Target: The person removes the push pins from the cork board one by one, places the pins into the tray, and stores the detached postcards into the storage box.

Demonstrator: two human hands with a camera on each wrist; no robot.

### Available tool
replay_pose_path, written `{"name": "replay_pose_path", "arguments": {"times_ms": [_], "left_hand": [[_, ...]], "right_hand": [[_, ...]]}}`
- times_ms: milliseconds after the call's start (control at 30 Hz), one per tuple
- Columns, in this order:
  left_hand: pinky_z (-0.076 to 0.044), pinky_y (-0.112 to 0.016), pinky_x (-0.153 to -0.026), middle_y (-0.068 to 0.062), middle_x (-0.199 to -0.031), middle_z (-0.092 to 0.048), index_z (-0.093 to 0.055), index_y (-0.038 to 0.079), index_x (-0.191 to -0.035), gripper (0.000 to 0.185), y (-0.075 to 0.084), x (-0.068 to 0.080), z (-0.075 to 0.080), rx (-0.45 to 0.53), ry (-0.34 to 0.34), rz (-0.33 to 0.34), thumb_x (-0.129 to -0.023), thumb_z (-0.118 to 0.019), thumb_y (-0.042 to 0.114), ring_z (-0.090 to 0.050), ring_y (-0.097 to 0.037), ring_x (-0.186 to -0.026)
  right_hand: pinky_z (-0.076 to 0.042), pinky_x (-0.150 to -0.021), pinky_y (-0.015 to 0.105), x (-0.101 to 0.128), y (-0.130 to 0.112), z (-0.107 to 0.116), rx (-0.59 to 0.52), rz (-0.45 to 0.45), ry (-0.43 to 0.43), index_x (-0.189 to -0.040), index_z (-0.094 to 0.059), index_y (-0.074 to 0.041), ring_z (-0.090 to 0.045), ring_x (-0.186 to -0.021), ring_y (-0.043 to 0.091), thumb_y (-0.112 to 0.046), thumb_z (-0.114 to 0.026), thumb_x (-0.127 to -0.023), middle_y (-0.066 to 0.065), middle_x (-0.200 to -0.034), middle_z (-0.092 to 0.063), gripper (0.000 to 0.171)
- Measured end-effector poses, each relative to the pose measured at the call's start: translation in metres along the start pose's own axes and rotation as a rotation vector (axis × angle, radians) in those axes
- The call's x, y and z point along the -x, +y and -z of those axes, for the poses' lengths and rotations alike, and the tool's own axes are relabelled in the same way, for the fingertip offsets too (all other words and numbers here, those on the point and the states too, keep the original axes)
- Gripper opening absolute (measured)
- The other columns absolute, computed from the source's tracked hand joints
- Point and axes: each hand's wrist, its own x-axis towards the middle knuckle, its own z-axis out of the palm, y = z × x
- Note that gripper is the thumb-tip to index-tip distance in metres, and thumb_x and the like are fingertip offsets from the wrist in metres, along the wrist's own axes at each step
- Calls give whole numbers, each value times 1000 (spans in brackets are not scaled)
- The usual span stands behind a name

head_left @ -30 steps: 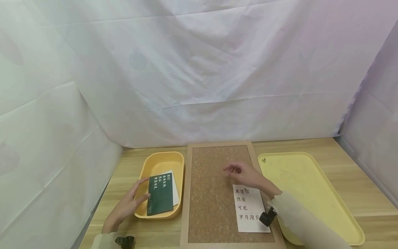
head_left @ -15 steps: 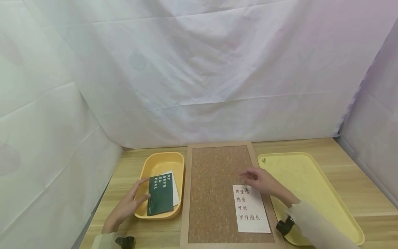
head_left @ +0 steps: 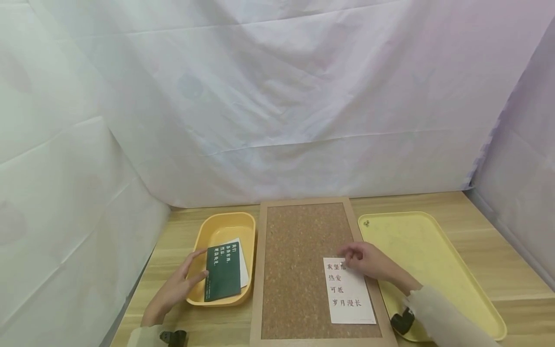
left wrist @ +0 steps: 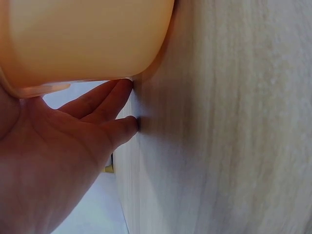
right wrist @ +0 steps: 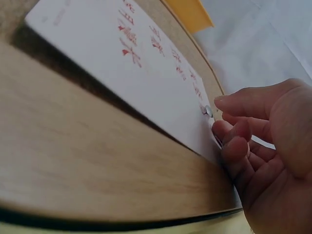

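Note:
In the head view, my left hand [head_left: 175, 287] lies over the left rim of a yellow plastic basket [head_left: 212, 222]. Its thumb and index finger reach the left edge of a green card [head_left: 223, 277] inside, with a white card [head_left: 244, 270] partly under it. The left wrist view has other fingers extended outside the basket wall [left wrist: 87, 44], near the tabletop. My right hand [head_left: 368, 260], fingers loosely bent, is at the top of a white printed card [head_left: 349, 299] on a corkboard [head_left: 295, 250]. A silver thumbtack [right wrist: 209, 111] sits at that card's edge, close to one fingertip.
A pale yellow tray [head_left: 416, 241] stands right of the corkboard, partly beneath the right forearm. A few small brass-coloured bits [head_left: 366, 223] lie in its far left corner. White cloth [head_left: 277, 96] hangs behind the wooden table [head_left: 472, 236] and at both sides.
My right hand has moved right and toward me from above the cork, coming down to the white card's top edge. The left hand has stayed at the basket.

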Motion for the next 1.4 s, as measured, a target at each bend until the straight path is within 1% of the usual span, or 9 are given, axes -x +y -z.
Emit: {"name": "replay_pose_path", "arguments": {"times_ms": [167,233,333,467,600,733,1033,1200,1400], "left_hand": [[-12,-76,-109,-19,-165,-10,-28,22,-153,61,0,2,0,7,-4,-12,-101,-57,31,-3,-51,-148],[-12,-76,-108,-19,-165,-10,-28,22,-154,61,0,2,0,6,-4,-18,-101,-57,32,-3,-51,-148],[-12,-76,-108,-19,-165,-10,-27,21,-154,61,0,1,-1,17,-5,-22,-101,-56,32,-3,-51,-148],[-11,-75,-109,-20,-164,-11,-27,19,-154,60,0,0,-1,28,-11,-19,-102,-55,30,-2,-50,-148],[-13,-74,-110,-20,-164,-12,-28,19,-154,59,0,0,0,14,-16,-17,-102,-55,31,-3,-50,-148],[-15,-74,-109,-21,-163,-15,-29,19,-154,59,0,0,0,-12,-11,-35,-102,-54,31,-7,-51,-147],[-24,-72,-109,-25,-157,-31,-37,10,-151,54,6,4,3,-100,53,-140,-102,-56,25,-22,-52,-144],[-25,-74,-107,-33,-151,-34,-47,-1,-141,47,15,6,3,-177,149,-244,-100,-60,17,-27,-56,-139],[-30,-76,-101,-37,-148,-33,-54,-2,-134,40,29,8,0,-274,278,-324,-96,-64,10,-32,-57,-135]], "right_hand": [[-52,-75,22,0,6,-4,4,-3,8,-107,-73,-13,-60,-91,8,-8,-71,-86,6,-113,-71,22],[-52,-73,21,-1,7,-3,7,4,10,-104,-74,-14,-59,-90,8,-7,-71,-86,7,-114,-71,20],[-50,-67,20,-1,7,-2,-10,3,0,-103,-74,-12,-57,-81,6,-7,-72,-86,7,-103,-71,18],[-49,-64,21,1,8,0,-34,5,-10,-102,-75,-12,-56,-77,6,-8,-72,-86,5,-99,-71,17],[-53,-76,22,2,9,0,-14,39,2,-98,-77,-16,-64,-95,13,-9,-74,-86,5,-109,-73,14],[-53,-84,22,2,10,-1,-9,51,-1,-96,-79,-17,-65,-106,19,-10,-74,-87,3,-109,-73,13],[-51,-62,21,-1,8,-1,-58,-8,-36,-95,-78,-11,-58,-77,5,-7,-72,-87,3,-97,-73,11],[-48,-51,20,-3,9,0,-81,-30,-54,-94,-77,-10,-54,-60,4,-6,-71,-87,3,-91,-72,10],[-44,-43,19,-3,9,0,-127,-47,-86,-94,-76,-8,-49,-47,3,-3,-69,-88,3,-80,-70,11]]}}
